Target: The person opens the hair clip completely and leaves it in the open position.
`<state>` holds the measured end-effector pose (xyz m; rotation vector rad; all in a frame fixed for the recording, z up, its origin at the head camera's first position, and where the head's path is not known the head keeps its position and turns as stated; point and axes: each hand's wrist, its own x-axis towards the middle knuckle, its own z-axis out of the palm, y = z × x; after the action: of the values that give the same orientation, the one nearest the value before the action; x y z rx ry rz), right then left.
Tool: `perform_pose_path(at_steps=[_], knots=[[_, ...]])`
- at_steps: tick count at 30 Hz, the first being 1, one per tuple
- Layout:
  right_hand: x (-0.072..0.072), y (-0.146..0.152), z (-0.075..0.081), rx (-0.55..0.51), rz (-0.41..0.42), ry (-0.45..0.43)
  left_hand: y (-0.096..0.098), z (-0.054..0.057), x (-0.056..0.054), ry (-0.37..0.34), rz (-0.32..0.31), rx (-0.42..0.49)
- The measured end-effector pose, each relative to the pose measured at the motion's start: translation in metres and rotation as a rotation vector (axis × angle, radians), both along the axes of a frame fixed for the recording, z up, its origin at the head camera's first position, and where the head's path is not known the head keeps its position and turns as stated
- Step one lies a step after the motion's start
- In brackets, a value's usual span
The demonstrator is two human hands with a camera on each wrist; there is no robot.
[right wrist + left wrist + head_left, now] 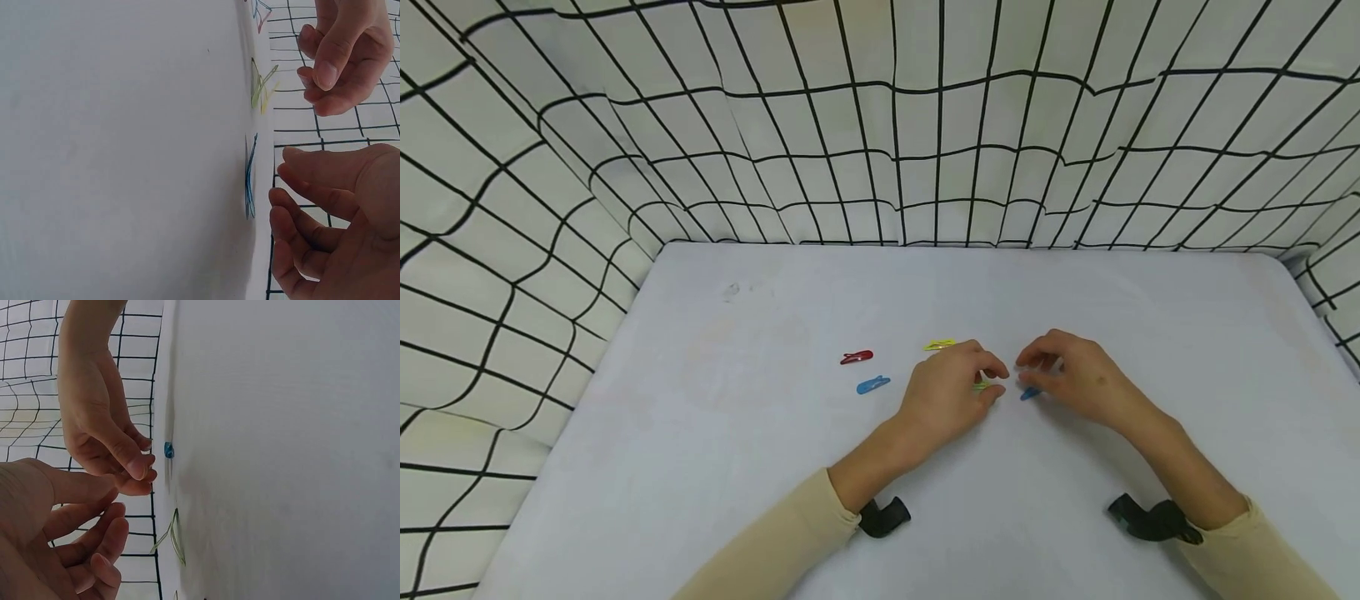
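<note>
Small snap hair clips lie on the white table. My left hand (949, 385) hovers over a green hair clip (981, 386), its fingers loosely bent with nothing between them. The green clip stands with its two arms spread in the right wrist view. Facing it, my right hand (1078, 379) is raised close above a dark blue hair clip (1029, 393); its thumb and fingers are apart and hold nothing. A yellow hair clip (938, 344) sits just beyond the left hand, partly covered by it. Farther left are a red hair clip (856, 357) and a lighter blue hair clip (873, 384).
Black wire grid panels (917, 158) stand along the back and both sides of the white-covered table (760, 333). Dark wrist-worn devices (883, 518) sit at both sleeve cuffs, low over the tabletop.
</note>
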<state>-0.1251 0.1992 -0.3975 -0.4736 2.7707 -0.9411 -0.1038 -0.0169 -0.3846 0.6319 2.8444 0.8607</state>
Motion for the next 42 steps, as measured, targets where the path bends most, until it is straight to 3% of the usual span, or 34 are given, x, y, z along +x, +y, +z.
perform_pose_path(at_steps=[16,28,42], knots=[[0.002,0.017,-0.001,0.032,-0.008,0.013,0.011,-0.007,0.004,-0.027,-0.042,-0.021],[0.005,0.022,-0.006,0.043,-0.008,-0.041,0.018,-0.007,0.009,-0.097,-0.067,-0.054],[0.005,0.02,-0.007,0.018,0.016,-0.09,0.019,-0.01,0.01,-0.112,-0.074,-0.072]])
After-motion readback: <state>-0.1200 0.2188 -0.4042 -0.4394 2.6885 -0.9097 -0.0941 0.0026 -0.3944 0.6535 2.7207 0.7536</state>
